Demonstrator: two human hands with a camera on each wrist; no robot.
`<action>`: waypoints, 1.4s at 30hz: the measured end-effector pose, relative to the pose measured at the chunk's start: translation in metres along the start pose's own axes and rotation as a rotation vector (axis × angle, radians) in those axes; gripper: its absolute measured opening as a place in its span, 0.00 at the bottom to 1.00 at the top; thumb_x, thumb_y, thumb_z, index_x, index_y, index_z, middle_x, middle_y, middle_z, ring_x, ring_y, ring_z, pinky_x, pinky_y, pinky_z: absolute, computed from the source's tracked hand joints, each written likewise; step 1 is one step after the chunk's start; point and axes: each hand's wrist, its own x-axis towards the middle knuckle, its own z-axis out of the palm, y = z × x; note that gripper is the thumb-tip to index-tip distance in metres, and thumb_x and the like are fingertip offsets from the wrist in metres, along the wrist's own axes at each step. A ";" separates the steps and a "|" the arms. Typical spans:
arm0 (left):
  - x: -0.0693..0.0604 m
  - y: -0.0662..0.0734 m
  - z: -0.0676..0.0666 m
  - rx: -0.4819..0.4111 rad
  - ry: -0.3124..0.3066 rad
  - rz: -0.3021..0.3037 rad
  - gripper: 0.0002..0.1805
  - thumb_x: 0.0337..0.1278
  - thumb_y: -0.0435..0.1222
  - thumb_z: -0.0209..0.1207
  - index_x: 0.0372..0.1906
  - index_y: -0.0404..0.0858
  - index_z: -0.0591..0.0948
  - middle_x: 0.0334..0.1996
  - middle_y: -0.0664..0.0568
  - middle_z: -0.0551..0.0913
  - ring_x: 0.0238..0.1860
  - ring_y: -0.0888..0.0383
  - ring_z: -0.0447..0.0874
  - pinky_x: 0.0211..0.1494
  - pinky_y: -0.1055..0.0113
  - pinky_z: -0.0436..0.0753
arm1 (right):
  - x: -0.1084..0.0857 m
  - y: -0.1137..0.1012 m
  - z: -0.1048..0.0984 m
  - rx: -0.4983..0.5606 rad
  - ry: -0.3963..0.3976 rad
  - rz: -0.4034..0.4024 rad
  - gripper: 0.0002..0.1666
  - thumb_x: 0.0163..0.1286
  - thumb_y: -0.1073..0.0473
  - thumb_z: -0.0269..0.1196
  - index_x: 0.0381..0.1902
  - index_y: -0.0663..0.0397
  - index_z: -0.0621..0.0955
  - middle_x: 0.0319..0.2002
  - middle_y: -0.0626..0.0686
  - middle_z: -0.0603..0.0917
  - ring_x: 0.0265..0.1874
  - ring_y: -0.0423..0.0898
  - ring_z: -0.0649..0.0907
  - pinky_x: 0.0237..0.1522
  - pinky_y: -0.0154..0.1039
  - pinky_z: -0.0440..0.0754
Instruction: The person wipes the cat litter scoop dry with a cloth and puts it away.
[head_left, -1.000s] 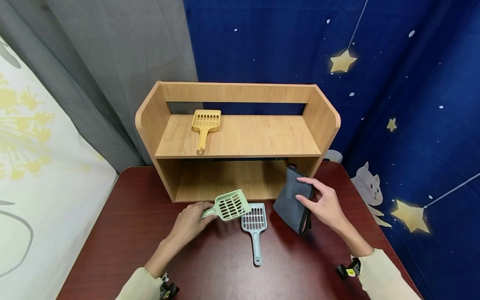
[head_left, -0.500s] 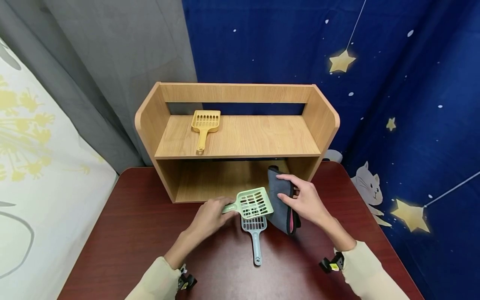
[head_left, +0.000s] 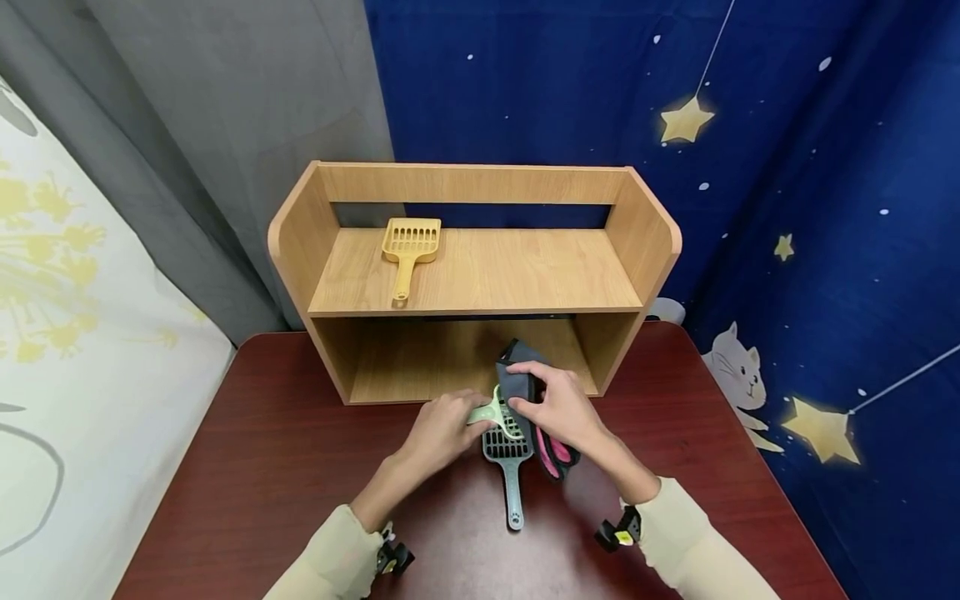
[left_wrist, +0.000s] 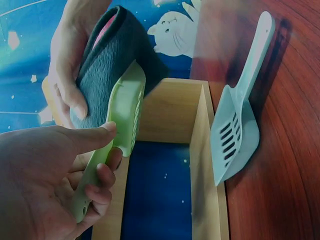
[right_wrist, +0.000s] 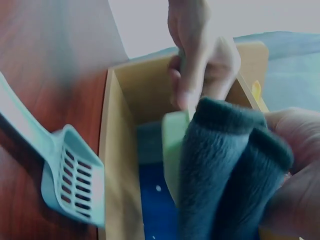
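My left hand [head_left: 441, 429] grips a light green slotted litter scoop [left_wrist: 126, 107] by its handle, with the scoop turned on edge. A folded dark grey cloth [left_wrist: 117, 65] with black edging and a pink inner side is held by my right hand [head_left: 564, 408], thumb on one face. In both wrist views the cloth is against the scoop's head or very close to it, partly hiding it. Below the hands, a pale blue slotted scoop [head_left: 512, 483] lies on the table, its handle toward me. On the upper shelf rests a yellow slotted scoop [head_left: 411, 242].
A two-level wooden shelf unit [head_left: 487, 271] stands at the back of the dark red table [head_left: 285, 475]. Behind it hang a grey curtain [head_left: 247, 108] and a blue star-patterned curtain [head_left: 525, 92]. A white patterned cloth [head_left: 90, 392] is at the left.
My left hand has moved right and turned the green scoop from face-up to on edge. My right hand has brought the cloth left to the scoop, and more pink shows.
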 end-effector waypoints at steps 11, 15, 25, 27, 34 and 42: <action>0.000 0.001 -0.004 0.012 -0.005 -0.010 0.18 0.62 0.44 0.74 0.51 0.39 0.90 0.48 0.51 0.91 0.40 0.55 0.90 0.35 0.57 0.83 | -0.004 0.008 -0.007 -0.030 -0.026 0.028 0.27 0.61 0.61 0.78 0.59 0.51 0.87 0.16 0.38 0.71 0.12 0.30 0.63 0.20 0.33 0.68; -0.002 -0.002 -0.006 0.021 0.021 -0.019 0.18 0.60 0.44 0.76 0.50 0.39 0.91 0.48 0.51 0.92 0.44 0.51 0.92 0.38 0.53 0.85 | -0.005 0.013 -0.016 -0.055 -0.003 0.037 0.27 0.60 0.63 0.79 0.59 0.51 0.87 0.14 0.38 0.66 0.10 0.31 0.64 0.19 0.33 0.68; 0.000 0.004 0.001 0.025 0.040 -0.013 0.17 0.61 0.43 0.75 0.50 0.38 0.90 0.47 0.50 0.91 0.40 0.53 0.91 0.35 0.55 0.84 | 0.001 -0.001 0.005 -0.063 0.018 0.004 0.27 0.59 0.59 0.79 0.57 0.52 0.88 0.26 0.48 0.87 0.19 0.35 0.73 0.25 0.33 0.74; 0.000 0.005 0.002 0.041 0.048 -0.011 0.16 0.61 0.42 0.75 0.49 0.39 0.90 0.46 0.50 0.91 0.37 0.54 0.89 0.33 0.57 0.82 | 0.002 -0.004 0.007 -0.052 0.040 -0.003 0.27 0.59 0.59 0.80 0.57 0.52 0.88 0.30 0.51 0.90 0.21 0.36 0.75 0.28 0.34 0.76; 0.001 0.006 -0.001 0.056 0.063 0.000 0.16 0.61 0.43 0.75 0.49 0.39 0.91 0.42 0.52 0.90 0.31 0.56 0.85 0.27 0.62 0.76 | 0.002 -0.002 0.004 -0.036 0.023 -0.003 0.27 0.60 0.60 0.79 0.58 0.50 0.87 0.22 0.47 0.84 0.16 0.34 0.69 0.24 0.33 0.72; -0.002 -0.003 -0.007 0.041 0.076 -0.027 0.19 0.60 0.45 0.75 0.52 0.39 0.91 0.45 0.52 0.91 0.42 0.49 0.92 0.35 0.51 0.84 | -0.006 0.016 -0.018 -0.106 0.051 -0.006 0.27 0.59 0.63 0.79 0.57 0.51 0.87 0.12 0.38 0.68 0.11 0.31 0.66 0.18 0.33 0.68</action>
